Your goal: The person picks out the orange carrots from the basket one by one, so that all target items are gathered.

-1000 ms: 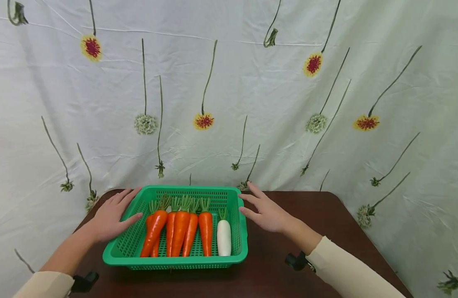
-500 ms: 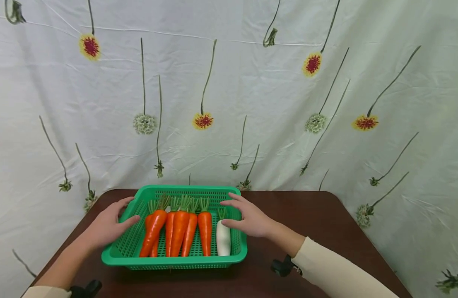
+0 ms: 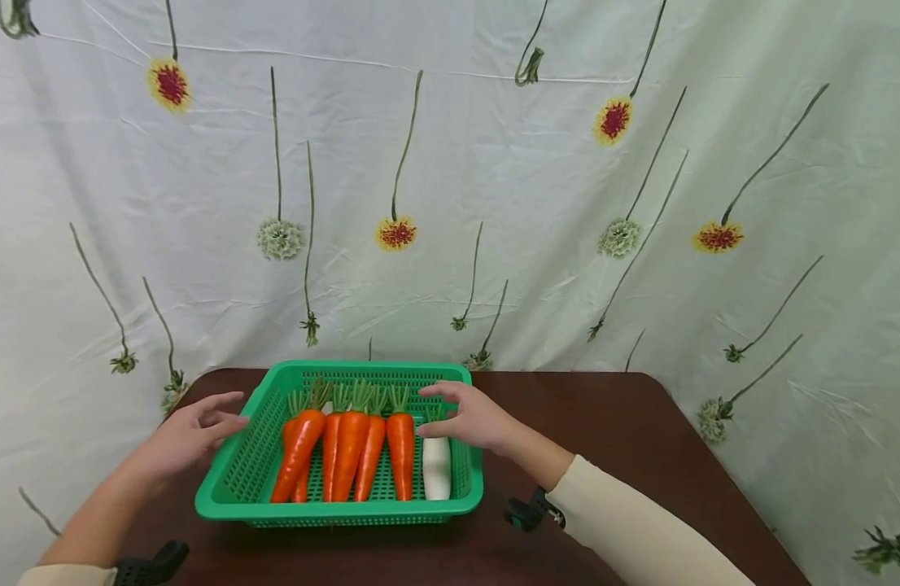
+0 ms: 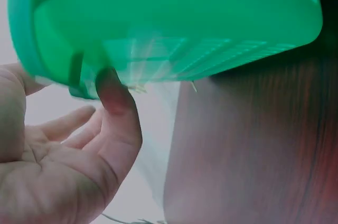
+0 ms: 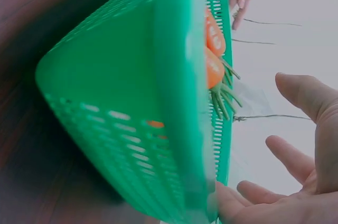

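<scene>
A green plastic basket (image 3: 340, 510) stands on the dark table and holds several orange carrots (image 3: 351, 454) with green stems. A white radish (image 3: 436, 470) lies at its right end, its upper part partly behind my right hand (image 3: 475, 419). That hand hovers over the right rim, thumb and fingers apart, holding nothing. Just outside the left rim is my left hand (image 3: 190, 438), its fingers loosely bent. The left wrist view shows the left hand's palm (image 4: 63, 176) close to the basket wall (image 4: 169, 23), nothing in it; whether it touches the rim I cannot tell.
The brown wooden table (image 3: 574, 423) extends right of the basket and in front of it. A pale cloth (image 3: 450, 163) printed with flowers hangs directly behind the table. Each wrist wears a black camera mount (image 3: 534, 511).
My right hand has moved left from beside the basket to over the radish. My left hand has drawn back left off the rim, its fingers bending more. The basket and vegetables stay put.
</scene>
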Demonstrator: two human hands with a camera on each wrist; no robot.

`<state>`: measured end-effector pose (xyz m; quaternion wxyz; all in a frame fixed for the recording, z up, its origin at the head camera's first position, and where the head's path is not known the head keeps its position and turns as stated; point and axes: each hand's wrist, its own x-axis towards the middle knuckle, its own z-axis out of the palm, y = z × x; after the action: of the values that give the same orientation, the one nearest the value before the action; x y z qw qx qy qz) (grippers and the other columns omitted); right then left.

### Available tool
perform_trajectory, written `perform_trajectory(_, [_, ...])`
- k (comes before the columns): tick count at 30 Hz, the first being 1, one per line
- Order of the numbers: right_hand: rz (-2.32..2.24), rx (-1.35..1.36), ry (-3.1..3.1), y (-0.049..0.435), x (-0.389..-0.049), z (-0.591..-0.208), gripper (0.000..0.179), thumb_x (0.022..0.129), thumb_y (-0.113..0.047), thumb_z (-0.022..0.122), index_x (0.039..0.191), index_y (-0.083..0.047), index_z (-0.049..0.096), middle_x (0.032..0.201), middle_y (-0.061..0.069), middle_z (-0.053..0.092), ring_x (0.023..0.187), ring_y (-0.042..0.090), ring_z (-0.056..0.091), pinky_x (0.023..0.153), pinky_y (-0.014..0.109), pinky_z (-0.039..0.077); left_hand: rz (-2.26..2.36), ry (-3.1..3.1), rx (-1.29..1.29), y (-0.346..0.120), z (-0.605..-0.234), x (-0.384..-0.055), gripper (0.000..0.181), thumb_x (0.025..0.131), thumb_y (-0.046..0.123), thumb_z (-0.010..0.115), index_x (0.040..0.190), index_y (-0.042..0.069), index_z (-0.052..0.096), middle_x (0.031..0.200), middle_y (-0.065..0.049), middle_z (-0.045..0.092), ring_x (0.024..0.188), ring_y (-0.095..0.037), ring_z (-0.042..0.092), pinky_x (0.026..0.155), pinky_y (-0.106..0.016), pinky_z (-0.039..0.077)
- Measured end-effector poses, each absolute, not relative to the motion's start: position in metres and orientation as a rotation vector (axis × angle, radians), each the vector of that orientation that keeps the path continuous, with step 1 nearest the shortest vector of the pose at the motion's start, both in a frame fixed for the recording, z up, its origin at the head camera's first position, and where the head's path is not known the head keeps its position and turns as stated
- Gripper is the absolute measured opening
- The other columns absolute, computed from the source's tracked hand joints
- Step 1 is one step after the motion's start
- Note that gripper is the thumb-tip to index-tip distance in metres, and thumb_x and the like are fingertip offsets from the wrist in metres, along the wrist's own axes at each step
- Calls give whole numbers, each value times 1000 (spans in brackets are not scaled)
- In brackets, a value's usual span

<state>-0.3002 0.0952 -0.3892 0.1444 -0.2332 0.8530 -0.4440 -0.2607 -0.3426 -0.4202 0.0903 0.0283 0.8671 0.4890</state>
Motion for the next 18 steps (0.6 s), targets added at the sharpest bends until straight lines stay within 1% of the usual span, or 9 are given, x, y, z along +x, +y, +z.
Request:
perform_trajectory(2, [-1282, -631, 2451, 91, -302, -388, 60, 89, -36, 82, 144, -26, 59, 160, 1, 43, 149, 36, 40, 109, 56, 49, 1604, 2423, 76, -347, -422, -261, 80, 107, 34, 56, 162, -1, 10, 128, -18, 63, 97, -21, 73, 80, -42, 64])
perform_trajectory(6, [-1327, -564, 2380, 83, -305, -388, 62, 88, -34, 82, 144, -22, 59, 162, 4, 41, 146, 39, 43, 109, 57, 49, 1730, 2249, 99, -355, -426, -262, 79, 108, 28, 54, 163, -1, 4, 118, -6, 67, 102, -21, 75, 86, -47, 64])
perform_trajectory(12, [-1440, -502, 2188, 69, -307, -389, 58, 90, -25, 81, 143, -19, 60, 159, 7, 43, 132, 33, 58, 111, 56, 49, 1777, 2135, 154, -363, -431, -262, 78, 109, 23, 51, 162, 0, -1, 112, -2, 70, 102, -25, 75, 87, -50, 63])
perform_trajectory(13, [-1455, -486, 2162, 67, -308, -389, 57, 90, -23, 81, 142, -18, 60, 159, 8, 43, 130, 32, 60, 111, 56, 49, 1799, 2114, 169, -365, -432, -262, 76, 109, 22, 51, 162, 1, 1, 111, -2, 71, 101, -25, 76, 86, -50, 63])
perform_trajectory(14, [-1460, -470, 2145, 65, -308, -389, 57, 90, -20, 81, 142, -17, 60, 159, 10, 43, 129, 33, 60, 110, 56, 49, 1823, 2090, 179, -366, -433, -262, 72, 109, 20, 51, 163, 5, 4, 110, -1, 71, 101, -24, 76, 86, -49, 63])
perform_trajectory(16, [-1460, -437, 2125, 61, -309, -387, 55, 89, -19, 81, 140, -17, 62, 159, 14, 41, 131, 34, 59, 110, 56, 50, 1879, 2029, 212, -368, -435, -262, 63, 109, 16, 50, 162, 17, 17, 108, 0, 72, 100, -23, 76, 86, -48, 64])
perform_trajectory(18, [-1465, -407, 2097, 58, -310, -384, 54, 89, -16, 81, 139, -16, 62, 160, 18, 39, 133, 36, 56, 110, 57, 49, 1927, 1964, 248, -370, -436, -262, 54, 109, 12, 50, 155, 28, 29, 106, 0, 72, 100, -23, 76, 85, -47, 64])
